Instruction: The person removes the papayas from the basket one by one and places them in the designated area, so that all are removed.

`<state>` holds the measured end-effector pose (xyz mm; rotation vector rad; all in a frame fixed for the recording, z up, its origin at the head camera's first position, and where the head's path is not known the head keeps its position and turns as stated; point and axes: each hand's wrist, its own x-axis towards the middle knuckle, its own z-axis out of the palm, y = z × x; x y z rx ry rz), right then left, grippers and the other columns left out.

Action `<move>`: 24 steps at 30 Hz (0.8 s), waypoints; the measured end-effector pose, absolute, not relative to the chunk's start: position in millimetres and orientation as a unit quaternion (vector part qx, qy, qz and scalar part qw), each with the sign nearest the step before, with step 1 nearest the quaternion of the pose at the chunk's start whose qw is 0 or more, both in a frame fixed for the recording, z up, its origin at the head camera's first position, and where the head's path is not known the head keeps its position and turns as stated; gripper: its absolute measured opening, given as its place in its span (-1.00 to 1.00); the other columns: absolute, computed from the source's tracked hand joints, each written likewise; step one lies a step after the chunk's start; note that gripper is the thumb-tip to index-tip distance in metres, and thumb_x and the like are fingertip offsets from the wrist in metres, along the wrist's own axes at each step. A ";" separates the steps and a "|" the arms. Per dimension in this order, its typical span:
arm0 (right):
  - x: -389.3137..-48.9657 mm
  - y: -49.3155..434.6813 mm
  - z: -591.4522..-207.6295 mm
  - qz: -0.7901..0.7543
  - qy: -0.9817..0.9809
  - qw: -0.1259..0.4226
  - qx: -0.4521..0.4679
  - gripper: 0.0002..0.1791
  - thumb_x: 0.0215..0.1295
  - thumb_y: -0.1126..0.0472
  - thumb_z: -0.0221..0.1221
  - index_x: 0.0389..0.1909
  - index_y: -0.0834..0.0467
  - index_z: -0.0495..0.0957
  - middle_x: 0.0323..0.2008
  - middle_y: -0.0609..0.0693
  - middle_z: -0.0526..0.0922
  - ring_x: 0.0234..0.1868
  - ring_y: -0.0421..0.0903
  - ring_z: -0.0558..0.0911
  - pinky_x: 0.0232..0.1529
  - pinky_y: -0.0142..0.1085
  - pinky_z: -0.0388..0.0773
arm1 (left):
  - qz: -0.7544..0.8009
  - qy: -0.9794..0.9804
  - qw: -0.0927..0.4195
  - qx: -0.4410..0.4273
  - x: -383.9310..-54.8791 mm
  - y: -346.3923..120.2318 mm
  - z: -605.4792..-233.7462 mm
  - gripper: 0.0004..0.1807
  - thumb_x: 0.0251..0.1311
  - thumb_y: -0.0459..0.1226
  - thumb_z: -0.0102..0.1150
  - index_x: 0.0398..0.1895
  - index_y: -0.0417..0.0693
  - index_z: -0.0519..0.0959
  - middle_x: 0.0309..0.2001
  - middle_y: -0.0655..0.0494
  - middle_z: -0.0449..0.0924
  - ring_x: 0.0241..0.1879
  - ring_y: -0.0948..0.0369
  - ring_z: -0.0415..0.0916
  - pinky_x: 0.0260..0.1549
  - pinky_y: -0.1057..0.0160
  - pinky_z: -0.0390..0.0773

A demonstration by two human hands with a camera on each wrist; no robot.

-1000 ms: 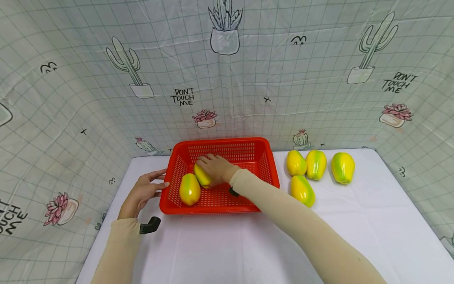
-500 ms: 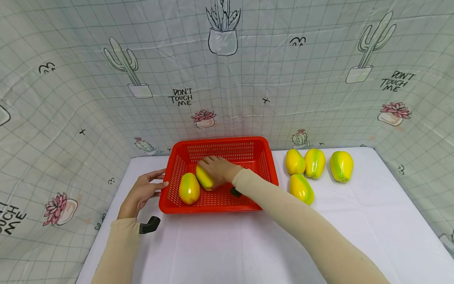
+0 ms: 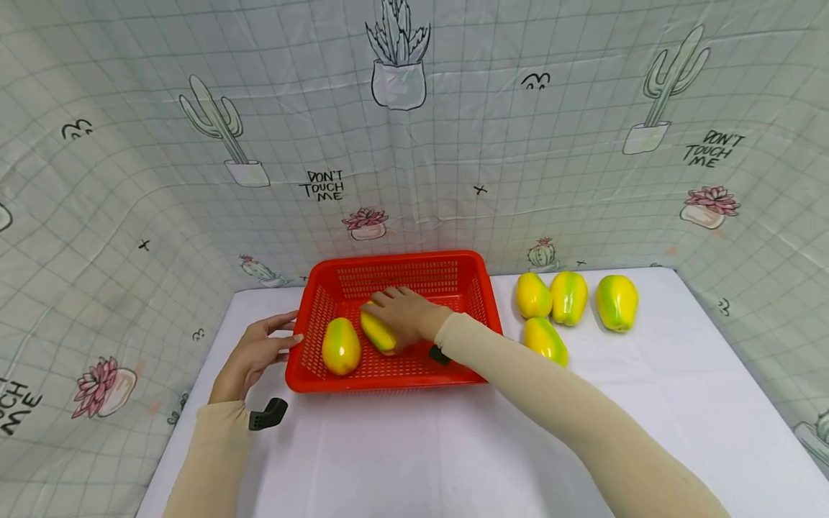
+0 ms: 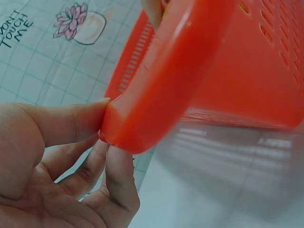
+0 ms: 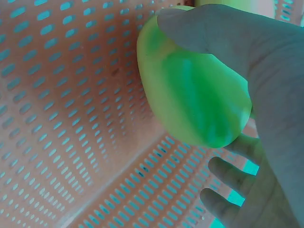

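Observation:
My right hand (image 3: 411,316) reaches into a red plastic basket (image 3: 395,381) and grips a yellow papaya with a green streak (image 3: 377,331). In the right wrist view the thumb lies across the papaya (image 5: 194,95) and the fingers curl toward its far side. Left of it in the basket lies a second papaya (image 3: 341,347). At the basket's left end my left hand (image 3: 255,352) pinches the rim. Seen from the left wrist, the thumb is above the rim (image 4: 147,109) and the fingers are bent beneath it.
Right of the basket, several more papayas (image 3: 570,298) lie on the white tablecloth (image 3: 401,453), one of them nearer the front (image 3: 546,342). A cactus-printed cloth (image 3: 447,158) rises behind and at both sides, close to the basket's back rim.
The right hand has shifted slightly right with its papaya, widening the gap to the other one. The left hand keeps its pinch on the rim. The head view has drifted a little.

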<state>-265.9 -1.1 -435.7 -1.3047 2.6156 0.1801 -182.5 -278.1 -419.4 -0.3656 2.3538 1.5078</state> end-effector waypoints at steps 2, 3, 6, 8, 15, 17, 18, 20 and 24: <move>-263.6 3.1 -433.2 0.066 0.887 0.094 -0.447 -0.03 0.32 -0.22 0.36 0.64 -0.04 0.15 0.51 0.05 0.32 0.52 0.10 0.32 0.54 0.00 0.28 | 0.529 0.824 0.160 -0.127 -181.8 -278.4 -419.8 -0.26 0.51 -0.31 0.20 0.66 -0.22 0.17 0.47 -0.36 0.24 -0.05 0.11 0.55 -0.17 0.36 0.70; -262.5 5.4 -432.0 0.068 0.887 0.088 -0.448 -0.03 0.32 -0.23 0.36 0.64 -0.04 0.15 0.52 0.05 0.31 0.52 0.10 0.33 0.54 -0.01 0.29 | 0.529 0.824 0.160 -0.126 -181.5 -278.6 -420.1 -0.26 0.51 -0.31 0.20 0.66 -0.22 0.17 0.48 -0.36 0.24 -0.06 0.11 0.55 -0.17 0.35 0.70; -259.1 12.5 -428.1 0.071 0.887 0.070 -0.452 -0.01 0.30 -0.22 0.38 0.64 -0.03 0.16 0.53 0.05 0.31 0.52 0.10 0.33 0.53 -0.02 0.30 | 0.528 0.825 0.158 -0.124 -180.6 -279.3 -420.2 -0.26 0.51 -0.31 0.20 0.66 -0.23 0.17 0.47 -0.37 0.24 -0.07 0.13 0.56 -0.17 0.35 0.70; -257.3 17.0 -425.5 0.073 0.887 0.064 -0.452 0.02 0.29 -0.21 0.40 0.65 -0.03 0.15 0.55 0.05 0.29 0.53 0.10 0.32 0.53 -0.02 0.29 | 0.529 0.824 0.158 -0.123 -180.1 -279.4 -420.0 -0.26 0.51 -0.32 0.20 0.66 -0.23 0.16 0.47 -0.36 0.24 -0.07 0.13 0.56 -0.17 0.36 0.70; -250.0 33.7 -418.0 0.058 0.889 0.048 -0.453 0.05 0.25 -0.17 0.45 0.66 -0.02 0.14 0.59 0.06 0.25 0.55 0.12 0.29 0.55 0.01 0.26 | 0.529 0.823 0.162 -0.126 -178.6 -278.0 -419.2 -0.25 0.51 -0.31 0.19 0.66 -0.22 0.15 0.48 -0.36 0.22 -0.03 0.10 0.54 -0.17 0.37 0.69; -247.6 39.5 -416.3 0.046 0.889 0.041 -0.454 0.04 0.25 -0.16 0.45 0.65 -0.01 0.15 0.58 0.08 0.25 0.55 0.13 0.30 0.55 0.03 0.26 | 0.529 0.824 0.162 -0.125 -178.3 -277.9 -418.9 -0.25 0.51 -0.31 0.19 0.66 -0.22 0.15 0.48 -0.36 0.22 -0.03 0.10 0.53 -0.17 0.37 0.70; -246.5 42.6 -415.5 0.038 0.889 0.035 -0.455 0.03 0.25 -0.15 0.45 0.64 0.00 0.17 0.58 0.09 0.27 0.54 0.14 0.31 0.54 0.04 0.27 | 0.529 0.824 0.162 -0.124 -178.2 -277.9 -418.8 -0.25 0.51 -0.31 0.19 0.66 -0.22 0.15 0.48 -0.37 0.22 -0.03 0.10 0.53 -0.17 0.37 0.70; -244.5 48.9 -414.1 0.023 0.889 0.026 -0.456 0.00 0.26 -0.14 0.43 0.63 0.02 0.19 0.57 0.10 0.28 0.53 0.15 0.32 0.53 0.05 0.28 | 0.530 0.824 0.161 -0.120 -178.2 -278.0 -418.7 -0.25 0.51 -0.31 0.19 0.66 -0.23 0.14 0.48 -0.37 0.22 -0.04 0.11 0.53 -0.17 0.37 0.69; -242.1 62.6 -409.5 -0.008 0.892 0.014 -0.452 -0.01 0.25 -0.11 0.44 0.62 0.03 0.21 0.57 0.11 0.28 0.53 0.16 0.31 0.53 0.07 0.28 | 0.532 0.824 0.161 -0.115 -178.9 -277.9 -418.9 -0.26 0.52 -0.32 0.18 0.66 -0.24 0.14 0.48 -0.37 0.22 -0.06 0.13 0.53 -0.18 0.38 0.69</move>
